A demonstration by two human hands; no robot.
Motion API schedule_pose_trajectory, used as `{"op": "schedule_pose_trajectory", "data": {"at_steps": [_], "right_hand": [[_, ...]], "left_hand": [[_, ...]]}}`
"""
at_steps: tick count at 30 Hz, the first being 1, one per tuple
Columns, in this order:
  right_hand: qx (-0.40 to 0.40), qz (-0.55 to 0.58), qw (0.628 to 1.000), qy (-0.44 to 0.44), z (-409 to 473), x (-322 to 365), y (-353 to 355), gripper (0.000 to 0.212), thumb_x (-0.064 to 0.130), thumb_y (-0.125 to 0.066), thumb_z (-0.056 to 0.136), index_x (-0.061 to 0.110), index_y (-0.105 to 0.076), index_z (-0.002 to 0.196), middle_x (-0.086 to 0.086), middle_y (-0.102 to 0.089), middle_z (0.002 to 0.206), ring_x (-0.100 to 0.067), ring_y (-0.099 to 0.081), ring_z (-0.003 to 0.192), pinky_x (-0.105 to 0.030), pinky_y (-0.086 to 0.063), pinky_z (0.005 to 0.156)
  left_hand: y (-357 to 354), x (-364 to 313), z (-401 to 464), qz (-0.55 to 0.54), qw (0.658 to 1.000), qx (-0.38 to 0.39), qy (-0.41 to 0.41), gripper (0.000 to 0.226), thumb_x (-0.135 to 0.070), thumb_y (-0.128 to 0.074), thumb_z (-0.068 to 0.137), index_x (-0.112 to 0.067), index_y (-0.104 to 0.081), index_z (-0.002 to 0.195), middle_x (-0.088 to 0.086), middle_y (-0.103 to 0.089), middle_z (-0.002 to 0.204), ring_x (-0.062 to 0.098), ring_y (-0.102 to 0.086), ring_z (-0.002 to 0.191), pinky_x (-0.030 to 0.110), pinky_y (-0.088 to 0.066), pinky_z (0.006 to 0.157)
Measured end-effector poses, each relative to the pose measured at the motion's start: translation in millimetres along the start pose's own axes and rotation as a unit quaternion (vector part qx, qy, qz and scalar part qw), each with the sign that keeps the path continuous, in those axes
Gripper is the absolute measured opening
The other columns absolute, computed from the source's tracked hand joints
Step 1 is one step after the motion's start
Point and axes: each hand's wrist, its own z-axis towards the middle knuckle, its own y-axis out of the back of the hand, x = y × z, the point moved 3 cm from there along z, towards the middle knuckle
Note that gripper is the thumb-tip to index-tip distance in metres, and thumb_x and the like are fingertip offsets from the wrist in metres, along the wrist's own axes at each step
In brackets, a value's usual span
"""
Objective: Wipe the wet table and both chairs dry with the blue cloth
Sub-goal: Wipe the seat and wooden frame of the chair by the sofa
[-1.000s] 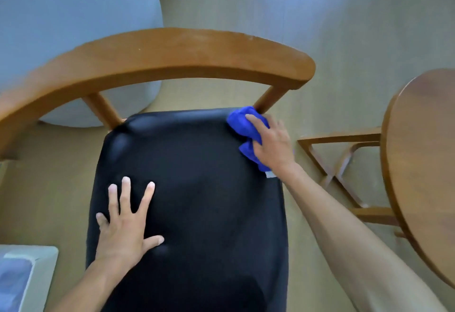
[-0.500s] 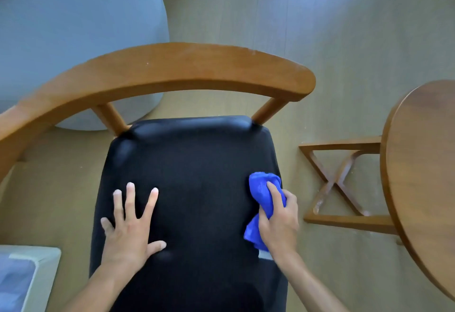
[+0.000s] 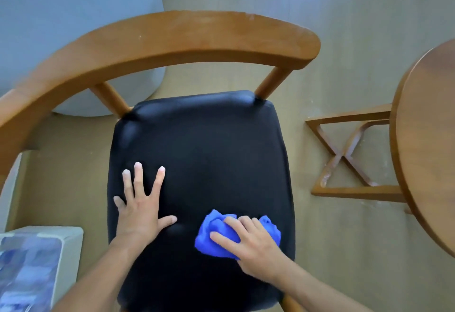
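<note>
The work looks to be partway through, by my reckoning: the right hand (image 3: 256,245) is busy on the black seat (image 3: 202,154) of one chair, whose curved wooden backrest (image 3: 172,38) arcs well beyond both hands, and nothing in view tells whether that rail, the round wooden table (image 3: 428,139) off to the right of the right hand, or the second chair, which is out of sight, have been dried; no wetness can be made out on the seat either. The blue cloth (image 3: 216,233) lies bunched on the seat under the right hand, its folds spilling out ahead of the fingers and to their left. That hand presses down on it with fingers loosely curled over the bunch, thumb along its near-left side. The left hand (image 3: 140,208) lies flat on the seat just to the left of the cloth, fingers straight and spread, holding nothing, apparently steadying the chair
</note>
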Motion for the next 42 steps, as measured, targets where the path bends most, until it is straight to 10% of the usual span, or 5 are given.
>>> {"op": "schedule_pose_trajectory", "data": {"at_steps": [11, 19, 23, 35, 42], "right_hand": [[-0.200, 0.082, 0.855, -0.471, 117, -135, 65, 0.057, 0.013, -0.055, 0.084, 0.021, -0.045, 0.140, -0.015, -0.045, 0.130, -0.036, -0.048, 0.105, -0.042, -0.044, 0.090], [0.003, 0.061, 0.998, 0.021, 4, 66, -23, 0.057, 0.012, -0.061, 0.066, 0.025, -0.060, 0.122, -0.015, -0.060, 0.114, -0.028, -0.050, 0.071, -0.036, -0.046, 0.061], [0.159, -0.047, 0.926, 0.338, -77, 35, -27, 0.052, 0.016, -0.061, 0.080, 0.036, -0.048, 0.126, -0.003, -0.053, 0.117, -0.021, -0.047, 0.077, -0.032, -0.037, 0.069], [-0.061, 0.171, 0.949, -0.257, -79, -78, 10, 0.064, -0.006, -0.067, 0.069, 0.011, -0.056, 0.130, -0.016, -0.048, 0.124, -0.038, -0.052, 0.109, -0.035, -0.042, 0.098], [0.247, 0.033, 0.956, 0.153, -95, -13, 4, 0.063, 0.013, -0.070, 0.071, 0.032, -0.051, 0.128, -0.010, -0.051, 0.128, -0.030, -0.053, 0.094, -0.039, -0.048, 0.078]], "left_hand": [[-4, 1, 2, -0.006, 1.000, -0.005, 0.003, 0.123, -0.060, -0.072, 0.071, -0.036, 0.020, 0.148, 0.011, 0.040, 0.149, 0.037, 0.028, 0.141, 0.063, -0.023, 0.110], [-2, 3, 0, -0.017, 1.000, -0.010, 0.002, 0.123, -0.060, -0.074, 0.069, -0.037, 0.018, 0.148, 0.007, 0.038, 0.150, 0.036, 0.027, 0.141, 0.064, -0.023, 0.110], [-4, 5, 0, -0.029, 0.999, -0.019, 0.003, 0.123, -0.060, -0.075, 0.068, -0.040, 0.016, 0.148, 0.005, 0.036, 0.151, 0.034, 0.027, 0.142, 0.063, -0.021, 0.110], [-3, 5, -4, -0.048, 0.998, -0.030, 0.008, 0.121, -0.055, -0.079, 0.067, -0.041, 0.008, 0.149, 0.003, 0.029, 0.156, 0.031, 0.025, 0.144, 0.065, -0.017, 0.112], [1, -9, -13, -0.014, 0.999, -0.028, 0.034, 0.114, -0.049, -0.077, 0.074, -0.036, 0.006, 0.150, 0.009, 0.023, 0.156, 0.038, 0.017, 0.144, 0.070, -0.026, 0.104]]}}
